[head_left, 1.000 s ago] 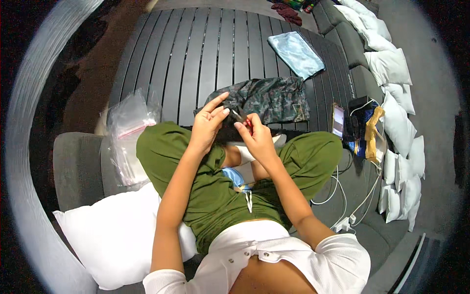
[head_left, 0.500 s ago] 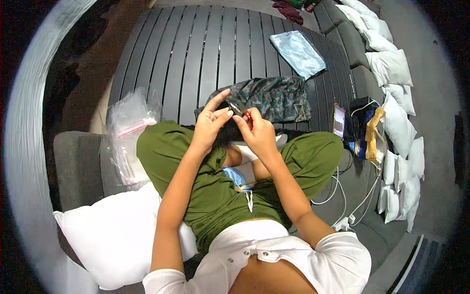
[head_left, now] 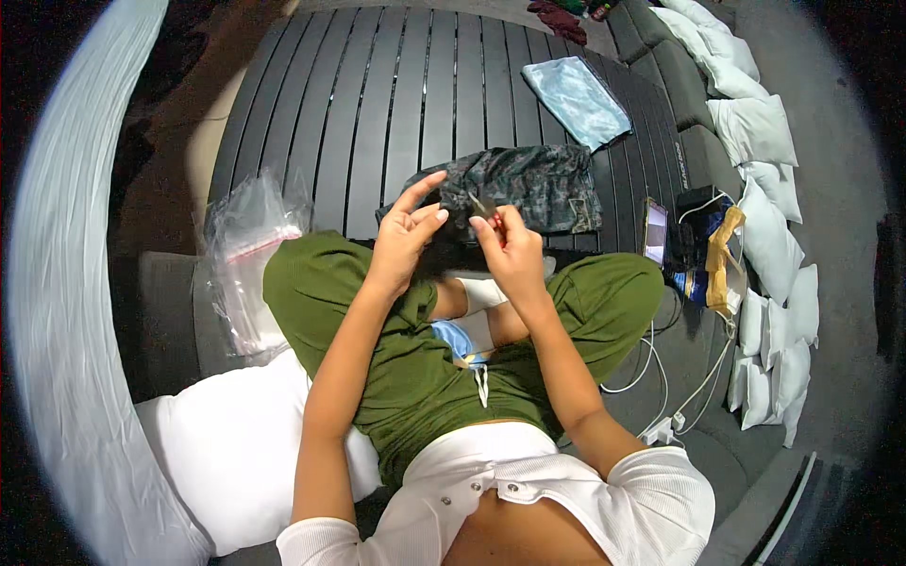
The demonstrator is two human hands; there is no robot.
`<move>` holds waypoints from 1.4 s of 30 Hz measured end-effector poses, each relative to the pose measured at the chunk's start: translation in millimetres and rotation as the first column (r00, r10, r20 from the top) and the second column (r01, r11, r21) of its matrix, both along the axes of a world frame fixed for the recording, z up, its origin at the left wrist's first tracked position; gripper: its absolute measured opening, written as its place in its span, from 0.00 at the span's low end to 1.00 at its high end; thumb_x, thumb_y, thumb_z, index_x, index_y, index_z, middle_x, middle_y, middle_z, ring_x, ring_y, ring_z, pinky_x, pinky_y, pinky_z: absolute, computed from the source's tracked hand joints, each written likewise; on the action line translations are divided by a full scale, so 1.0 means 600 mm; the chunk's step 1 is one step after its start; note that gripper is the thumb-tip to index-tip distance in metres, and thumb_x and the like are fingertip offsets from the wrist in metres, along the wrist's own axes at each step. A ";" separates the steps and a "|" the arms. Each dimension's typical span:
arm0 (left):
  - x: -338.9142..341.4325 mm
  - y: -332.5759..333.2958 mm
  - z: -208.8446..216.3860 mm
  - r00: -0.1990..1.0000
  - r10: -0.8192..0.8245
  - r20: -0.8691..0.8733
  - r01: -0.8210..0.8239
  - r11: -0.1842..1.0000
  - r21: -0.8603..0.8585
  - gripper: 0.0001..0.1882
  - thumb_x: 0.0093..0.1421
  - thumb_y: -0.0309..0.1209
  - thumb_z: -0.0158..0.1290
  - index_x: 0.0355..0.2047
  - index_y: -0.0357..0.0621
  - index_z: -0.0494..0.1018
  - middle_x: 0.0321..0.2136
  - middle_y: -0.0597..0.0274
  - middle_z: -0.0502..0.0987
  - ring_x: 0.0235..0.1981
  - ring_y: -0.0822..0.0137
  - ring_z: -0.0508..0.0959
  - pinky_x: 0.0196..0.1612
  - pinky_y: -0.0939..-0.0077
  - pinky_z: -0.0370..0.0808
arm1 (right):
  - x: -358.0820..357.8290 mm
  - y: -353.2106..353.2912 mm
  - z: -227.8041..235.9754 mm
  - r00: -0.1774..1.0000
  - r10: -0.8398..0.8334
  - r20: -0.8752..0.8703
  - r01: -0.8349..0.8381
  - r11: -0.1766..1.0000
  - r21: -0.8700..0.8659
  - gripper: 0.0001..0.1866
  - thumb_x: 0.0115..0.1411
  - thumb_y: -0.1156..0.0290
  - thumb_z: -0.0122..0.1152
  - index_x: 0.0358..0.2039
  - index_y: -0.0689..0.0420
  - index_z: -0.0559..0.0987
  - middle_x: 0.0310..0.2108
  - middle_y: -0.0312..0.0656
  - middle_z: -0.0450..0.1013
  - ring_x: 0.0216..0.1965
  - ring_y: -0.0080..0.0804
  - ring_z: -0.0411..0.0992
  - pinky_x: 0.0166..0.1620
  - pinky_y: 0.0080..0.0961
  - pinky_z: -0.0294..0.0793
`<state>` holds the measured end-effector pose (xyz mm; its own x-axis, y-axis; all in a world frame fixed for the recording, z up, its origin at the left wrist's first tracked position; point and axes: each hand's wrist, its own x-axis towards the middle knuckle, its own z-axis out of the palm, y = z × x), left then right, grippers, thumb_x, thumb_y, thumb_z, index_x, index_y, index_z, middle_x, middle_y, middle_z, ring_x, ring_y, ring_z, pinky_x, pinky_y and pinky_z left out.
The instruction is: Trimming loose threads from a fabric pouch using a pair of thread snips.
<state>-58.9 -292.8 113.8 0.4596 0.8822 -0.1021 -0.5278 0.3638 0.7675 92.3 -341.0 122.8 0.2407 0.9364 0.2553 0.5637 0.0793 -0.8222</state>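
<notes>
My right hand [head_left: 514, 250] is closed round a small tool [head_left: 487, 209] with a pointed metal tip and a bit of red at the handle; its exact kind is too small to make out. Facing it, my left hand [head_left: 401, 243] has its index finger stretched up and its thumb apart from it, and I see nothing between them. Beyond both hands, a dark camouflage-patterned cloth garment [head_left: 543, 189] lies folded on the black slatted table [head_left: 377, 104]. Something dark below the fingertips is unclear.
Clear plastic bags [head_left: 250, 255] lie left of my knee, above a white pillow [head_left: 222, 453]. Folded light-blue cloth [head_left: 578, 99] rests far right on the table. A phone [head_left: 654, 231], cables [head_left: 651, 368] and a yellow-and-blue package [head_left: 722, 259] are to the right, beside several white cushions [head_left: 769, 222].
My right hand has moved slightly right with the small tool, widening the gap to my left hand. The tool's tip now points up and left. The left hand has barely moved.
</notes>
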 end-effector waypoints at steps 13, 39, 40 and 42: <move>0.009 -0.003 -0.002 0.998 0.023 -0.056 -0.015 0.990 0.138 0.30 0.53 0.16 0.46 0.57 0.44 0.55 0.36 0.63 0.73 0.34 0.79 0.72 0.39 0.87 0.68 | -0.003 -0.024 0.025 0.982 0.085 0.169 -0.063 0.989 -0.132 0.14 0.52 0.64 0.60 0.22 0.61 0.68 0.10 0.40 0.63 0.11 0.27 0.63 0.17 0.23 0.60; 0.002 0.000 -0.011 0.991 0.027 -0.135 -0.029 0.999 -0.016 0.15 0.55 0.24 0.50 0.45 0.38 0.70 0.25 0.75 0.71 0.24 0.87 0.67 0.26 0.95 0.62 | 0.024 -0.019 0.028 0.972 0.115 0.206 -0.091 0.989 -0.119 0.15 0.52 0.63 0.60 0.22 0.61 0.69 0.11 0.41 0.64 0.11 0.30 0.63 0.18 0.23 0.61; 0.001 0.001 -0.015 0.990 0.026 -0.135 -0.029 0.999 -0.017 0.15 0.55 0.24 0.50 0.45 0.38 0.70 0.25 0.75 0.71 0.24 0.87 0.67 0.26 0.95 0.62 | 0.025 -0.018 0.030 0.971 0.125 0.202 -0.096 0.984 -0.148 0.16 0.52 0.61 0.59 0.22 0.60 0.69 0.11 0.42 0.65 0.12 0.35 0.66 0.18 0.26 0.63; -0.001 0.002 -0.022 0.992 0.019 -0.129 -0.022 1.000 -0.023 0.15 0.56 0.26 0.49 0.45 0.38 0.69 0.33 0.67 0.74 0.30 0.82 0.73 0.30 0.92 0.69 | 0.023 -0.016 0.030 0.971 0.136 0.196 -0.101 0.979 -0.178 0.17 0.52 0.58 0.59 0.21 0.59 0.69 0.11 0.43 0.66 0.14 0.39 0.69 0.17 0.29 0.65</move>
